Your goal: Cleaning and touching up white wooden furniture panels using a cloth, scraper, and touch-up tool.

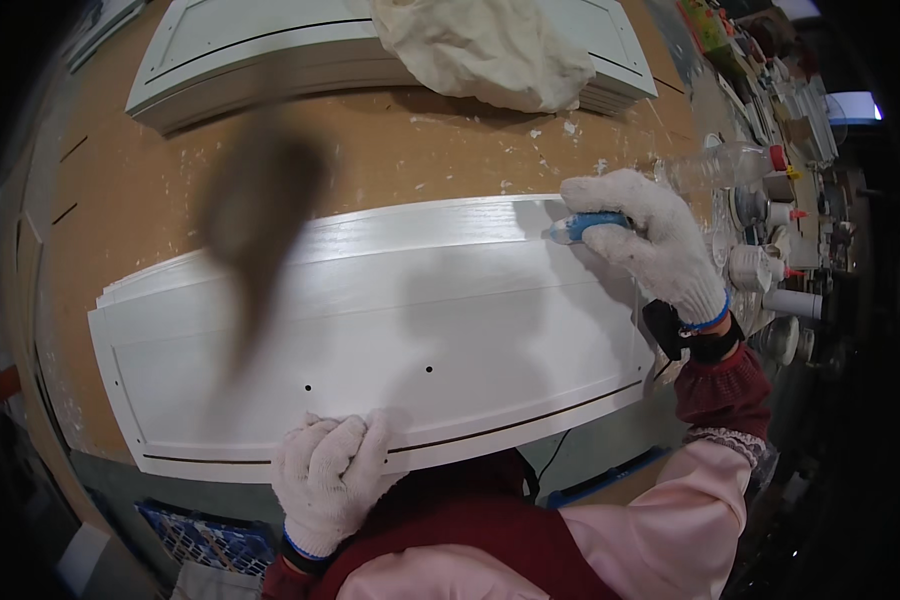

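Note:
A long white panel (370, 340) with a raised border, a dark groove along its near side and small dark holes lies across the table in front of me. My left hand (332, 478), in a white knit glove, has its fingers bent over the panel's near edge. At the far right part of the panel, my right hand (652, 235), gloved too, grips a small blue object with a pale tip (598, 226). Its exact kind is hard to make out. Just beneath it runs the panel's glossy far strip (440, 222).
Beyond, a stack of white panels (280, 62) carries a crumpled cream cloth (485, 50). Bottles (755, 265) and jars crowd the right side. The brown tabletop (390, 140) has white paint flecks. A blurred dark shape (260, 200) covers part of the left. A blue plastic crate (205, 535) stands below.

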### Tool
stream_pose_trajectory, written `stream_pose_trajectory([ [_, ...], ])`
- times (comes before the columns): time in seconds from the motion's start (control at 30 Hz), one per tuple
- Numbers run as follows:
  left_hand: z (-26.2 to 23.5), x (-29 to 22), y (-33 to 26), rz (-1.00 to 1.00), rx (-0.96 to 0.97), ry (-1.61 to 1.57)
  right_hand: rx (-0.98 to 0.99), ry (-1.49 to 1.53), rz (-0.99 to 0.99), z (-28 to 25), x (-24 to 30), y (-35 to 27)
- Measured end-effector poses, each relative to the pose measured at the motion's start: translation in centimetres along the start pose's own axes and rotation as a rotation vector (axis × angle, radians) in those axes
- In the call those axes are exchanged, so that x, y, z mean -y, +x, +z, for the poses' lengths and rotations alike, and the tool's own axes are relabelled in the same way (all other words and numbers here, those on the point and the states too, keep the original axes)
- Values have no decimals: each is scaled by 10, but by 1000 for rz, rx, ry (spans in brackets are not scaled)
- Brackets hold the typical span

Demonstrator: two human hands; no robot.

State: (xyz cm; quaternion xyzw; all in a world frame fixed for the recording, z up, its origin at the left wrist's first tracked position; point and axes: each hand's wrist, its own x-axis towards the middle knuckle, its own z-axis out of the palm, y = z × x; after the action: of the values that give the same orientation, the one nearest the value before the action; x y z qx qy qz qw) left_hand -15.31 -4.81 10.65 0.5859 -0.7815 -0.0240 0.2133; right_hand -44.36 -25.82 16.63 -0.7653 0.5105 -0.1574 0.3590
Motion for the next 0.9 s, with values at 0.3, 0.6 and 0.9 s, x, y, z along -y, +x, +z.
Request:
stream_pose_trajectory([
  [0.3, -4, -1, 0, -29, 54, -73, -20, 19, -5, 2, -6, 1],
  [0.6, -2, 0, -1, -15, 54, -67, -40, -27, -82, 0, -2, 2],
  [0.9, -3, 1, -1, -2, 58, -45, -47, -41, -84, -2, -1, -1],
])
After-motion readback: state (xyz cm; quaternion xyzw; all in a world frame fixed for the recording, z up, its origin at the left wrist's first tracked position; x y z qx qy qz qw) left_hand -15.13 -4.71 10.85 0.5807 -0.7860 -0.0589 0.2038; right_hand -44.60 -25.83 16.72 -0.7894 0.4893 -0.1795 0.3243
